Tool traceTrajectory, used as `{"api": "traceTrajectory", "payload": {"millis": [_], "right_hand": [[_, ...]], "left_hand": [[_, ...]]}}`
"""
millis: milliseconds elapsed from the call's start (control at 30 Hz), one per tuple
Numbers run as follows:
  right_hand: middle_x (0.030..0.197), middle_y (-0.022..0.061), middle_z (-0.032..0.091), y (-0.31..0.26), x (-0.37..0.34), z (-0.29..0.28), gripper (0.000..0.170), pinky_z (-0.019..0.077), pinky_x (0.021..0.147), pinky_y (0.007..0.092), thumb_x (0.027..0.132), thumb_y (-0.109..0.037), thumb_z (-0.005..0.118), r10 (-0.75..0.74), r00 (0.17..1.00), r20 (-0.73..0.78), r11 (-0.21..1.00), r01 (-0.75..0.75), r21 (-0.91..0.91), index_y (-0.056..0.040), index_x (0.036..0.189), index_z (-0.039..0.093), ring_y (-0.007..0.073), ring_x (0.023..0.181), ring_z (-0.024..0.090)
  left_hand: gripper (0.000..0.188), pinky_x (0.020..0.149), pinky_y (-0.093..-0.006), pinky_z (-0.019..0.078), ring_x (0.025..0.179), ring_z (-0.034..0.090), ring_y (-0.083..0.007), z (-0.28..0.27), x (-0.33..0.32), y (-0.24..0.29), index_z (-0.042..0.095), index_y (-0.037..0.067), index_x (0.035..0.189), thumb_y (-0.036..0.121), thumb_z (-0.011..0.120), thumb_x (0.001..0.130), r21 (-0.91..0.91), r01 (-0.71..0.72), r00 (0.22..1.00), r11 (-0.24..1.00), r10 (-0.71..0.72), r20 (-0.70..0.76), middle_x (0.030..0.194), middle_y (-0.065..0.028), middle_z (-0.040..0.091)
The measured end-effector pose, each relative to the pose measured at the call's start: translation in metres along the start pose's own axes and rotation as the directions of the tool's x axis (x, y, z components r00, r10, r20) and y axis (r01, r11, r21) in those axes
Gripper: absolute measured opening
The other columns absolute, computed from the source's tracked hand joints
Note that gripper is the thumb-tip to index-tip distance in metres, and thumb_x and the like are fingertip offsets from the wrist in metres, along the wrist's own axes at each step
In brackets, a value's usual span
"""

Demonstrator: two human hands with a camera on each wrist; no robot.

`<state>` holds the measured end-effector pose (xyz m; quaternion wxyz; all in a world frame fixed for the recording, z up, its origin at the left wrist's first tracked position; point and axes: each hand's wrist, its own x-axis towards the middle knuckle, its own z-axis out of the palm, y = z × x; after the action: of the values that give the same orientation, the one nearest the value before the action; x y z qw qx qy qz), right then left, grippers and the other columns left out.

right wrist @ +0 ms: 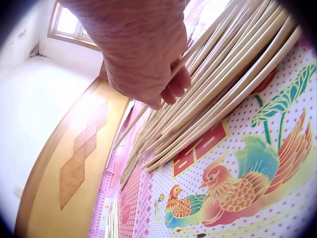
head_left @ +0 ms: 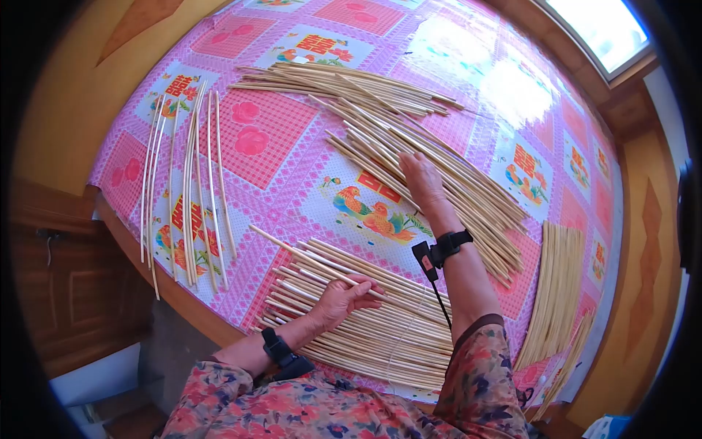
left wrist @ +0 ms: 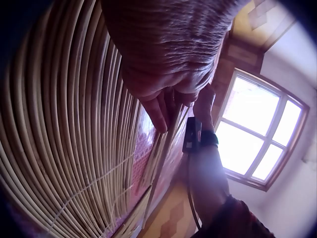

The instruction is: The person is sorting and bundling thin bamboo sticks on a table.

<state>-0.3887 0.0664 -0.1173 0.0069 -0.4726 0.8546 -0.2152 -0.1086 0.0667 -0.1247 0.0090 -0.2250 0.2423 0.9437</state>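
Observation:
My left hand (head_left: 342,301) pinches a long pale stalk (head_left: 274,240) between thumb and fingers, over a row of similar stalks laid side by side. A thin thread (left wrist: 89,184) runs across this row (left wrist: 54,99), which lies at the table's near edge. Farther forward, my right hand (head_left: 423,179) is at the upper side of a thick loose pile of stalks (head_left: 468,194). In the right wrist view, its curled fingers (right wrist: 178,85) hold one stalk (right wrist: 132,126) that slants along the pile. The right palm is hidden.
More stalks (head_left: 344,82) lie at the back of the table, and several spread ones (head_left: 194,183) lie at the left. A flat bundle of stalks (head_left: 556,285) is at the right edge. A pink patterned cloth (head_left: 292,175) covers the table; a window (left wrist: 257,129) is beyond.

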Motion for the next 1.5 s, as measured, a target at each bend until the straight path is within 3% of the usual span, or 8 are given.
{"api": "traceTrajectory", "payload": {"millis": [133, 233, 533, 900, 1033, 1167, 1233, 1500], "right_hand": [[0.077, 0.0102, 0.051, -0.007, 0.005, 0.011, 0.019, 0.0439, 0.067, 0.0371, 0.072, -0.005, 0.050, -0.189, 0.931, -0.313, 0.978, 0.150, -0.142, -0.0093, 0.090, 0.056, 0.0277, 0.075, 0.052], [0.076, 0.0096, 0.051, -0.007, -0.015, 0.010, 0.015, 0.0441, 0.067, 0.0365, 0.072, -0.004, 0.050, -0.198, 0.975, -0.101, 0.977, 0.188, -0.100, -0.0094, 0.084, 0.055, 0.0269, 0.077, 0.052], [0.078, 0.0089, 0.054, -0.001, -0.033, 0.027, 0.007, 0.0463, 0.065, 0.0358, 0.072, -0.004, 0.050, 0.036, 0.999, 0.007, 0.992, -0.035, -0.123, -0.0087, 0.077, 0.053, 0.0258, 0.079, 0.055], [0.076, 0.0097, 0.053, -0.022, -0.029, 0.012, 0.005, 0.0450, 0.066, 0.0368, 0.071, -0.007, 0.052, -0.069, 0.998, -0.002, 0.945, 0.065, -0.320, -0.0074, 0.075, 0.053, 0.0257, 0.078, 0.056], [0.078, 0.0137, 0.050, -0.047, -0.046, -0.017, 0.005, 0.0434, 0.064, 0.0395, 0.075, -0.006, 0.050, -0.034, 0.999, 0.033, 0.999, 0.035, -0.028, -0.0045, 0.080, 0.049, 0.0313, 0.075, 0.053], [0.079, 0.0143, 0.048, -0.073, -0.077, -0.042, 0.010, 0.0434, 0.065, 0.0394, 0.071, -0.002, 0.049, -0.192, 0.973, -0.129, 0.971, 0.208, 0.118, -0.0033, 0.081, 0.050, 0.0314, 0.076, 0.053], [0.081, 0.0132, 0.049, -0.094, -0.097, -0.060, 0.010, 0.0440, 0.062, 0.0377, 0.074, -0.003, 0.050, -0.178, 0.982, -0.069, 0.962, 0.188, 0.198, -0.0038, 0.084, 0.050, 0.0306, 0.077, 0.053], [0.074, 0.0091, 0.049, -0.122, -0.168, -0.078, 0.012, 0.0448, 0.060, 0.0359, 0.073, -0.007, 0.051, -0.164, 0.986, -0.023, 0.959, 0.165, 0.231, -0.0070, 0.085, 0.052, 0.0277, 0.074, 0.054]], "left_hand": [[0.018, 0.078, -0.0371, 0.0503, 0.091, 0.058, -0.0240, -0.001, -0.001, 0.001, 0.055, 0.001, 0.097, 0.013, 0.050, 0.085, 0.017, 0.004, 1.000, 1.000, -0.004, -0.003, 0.096, -0.0157, 0.058], [0.018, 0.078, -0.0370, 0.0506, 0.091, 0.058, -0.0239, -0.005, -0.001, 0.002, 0.056, 0.002, 0.097, 0.014, 0.050, 0.085, 0.018, -0.003, 1.000, 1.000, 0.003, -0.020, 0.095, -0.0156, 0.058], [0.018, 0.076, -0.0368, 0.0512, 0.088, 0.059, -0.0234, -0.001, -0.003, 0.002, 0.056, 0.002, 0.096, 0.015, 0.052, 0.084, 0.009, -0.014, 1.000, 1.000, 0.014, -0.011, 0.094, -0.0146, 0.059], [0.016, 0.075, -0.0340, 0.0518, 0.086, 0.060, -0.0221, 0.003, -0.010, 0.010, 0.055, 0.002, 0.096, 0.014, 0.049, 0.086, 0.021, -0.073, 0.996, 0.997, 0.074, -0.048, 0.093, -0.0136, 0.059], [0.019, 0.075, -0.0338, 0.0517, 0.086, 0.060, -0.0224, 0.005, -0.008, 0.018, 0.053, 0.000, 0.099, 0.014, 0.049, 0.086, 0.038, -0.123, 0.990, 0.992, 0.126, -0.058, 0.092, -0.0144, 0.059], [0.025, 0.075, -0.0334, 0.0516, 0.087, 0.059, -0.0226, 0.012, -0.005, 0.026, 0.049, -0.001, 0.106, 0.015, 0.048, 0.087, 0.071, -0.154, 0.982, 0.986, 0.160, -0.101, 0.094, -0.0146, 0.059], [0.032, 0.076, -0.0333, 0.0514, 0.088, 0.059, -0.0229, 0.015, -0.006, 0.031, 0.043, 0.000, 0.114, 0.016, 0.048, 0.087, 0.076, -0.231, 0.969, 0.970, 0.236, -0.070, 0.098, -0.0145, 0.058], [0.031, 0.080, -0.0361, 0.0493, 0.094, 0.057, -0.0241, 0.030, -0.025, 0.032, 0.043, 0.006, 0.116, 0.016, 0.048, 0.087, 0.055, -0.277, 0.961, 0.959, 0.278, -0.002, 0.102, -0.0129, 0.056]]}}
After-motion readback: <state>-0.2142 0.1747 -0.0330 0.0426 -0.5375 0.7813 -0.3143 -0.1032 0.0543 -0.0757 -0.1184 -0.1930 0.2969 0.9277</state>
